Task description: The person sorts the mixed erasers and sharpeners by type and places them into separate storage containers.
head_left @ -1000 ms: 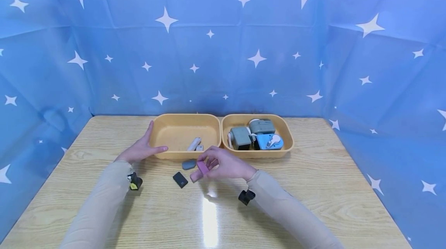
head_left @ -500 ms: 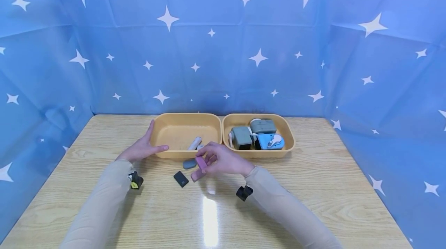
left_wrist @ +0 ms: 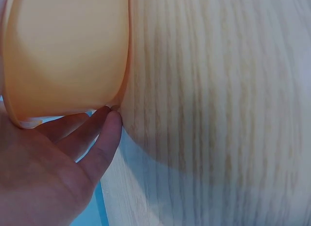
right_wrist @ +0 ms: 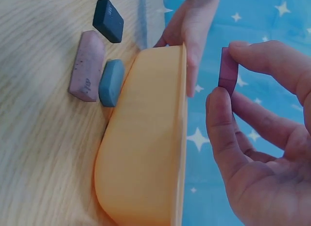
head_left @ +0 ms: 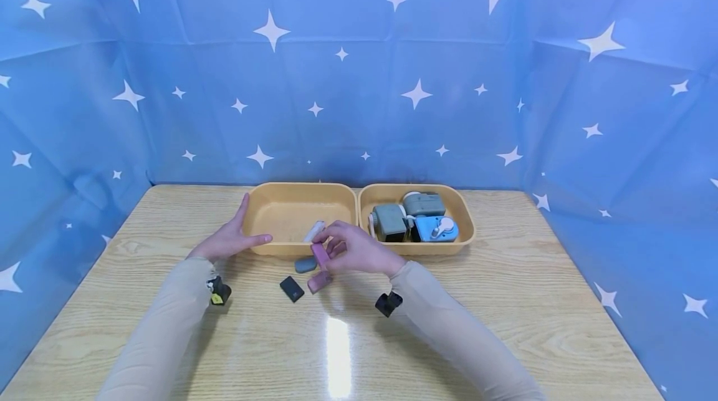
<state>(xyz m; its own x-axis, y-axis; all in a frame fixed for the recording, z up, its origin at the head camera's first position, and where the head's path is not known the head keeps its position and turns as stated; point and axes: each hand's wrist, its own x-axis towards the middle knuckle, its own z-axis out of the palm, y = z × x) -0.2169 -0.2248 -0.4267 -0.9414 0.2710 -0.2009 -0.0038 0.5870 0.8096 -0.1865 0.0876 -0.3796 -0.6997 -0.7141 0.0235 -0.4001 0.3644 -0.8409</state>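
Observation:
In the head view my right hand [head_left: 359, 250] pinches a small pink-purple eraser [head_left: 320, 255] between thumb and fingertips, above the front edge of the left tan bin [head_left: 280, 250]. The right wrist view shows this eraser [right_wrist: 228, 65] held upright. On the table below lie a second pink eraser [right_wrist: 87, 65], a blue-grey eraser [head_left: 305, 264] and a black one [head_left: 291, 289]. A white block [head_left: 315, 231] lies inside the left bin, partly hidden by my fingers. My left hand [head_left: 227, 240] rests at that bin's left end, its straight fingers touching the wall.
Touching the left bin's right end is a second tan bin [head_left: 417, 250]. It holds two grey-green devices [head_left: 388, 221] and a blue one [head_left: 434, 228] with a white knob. A blue star-patterned curtain [head_left: 336, 77] closes off the back and sides of the wooden table [head_left: 477, 301].
My right hand has moved slightly up and left with the pinched pink eraser, toward the left bin's front rim, uncovering more of the pink eraser on the table. My left hand has stayed put.

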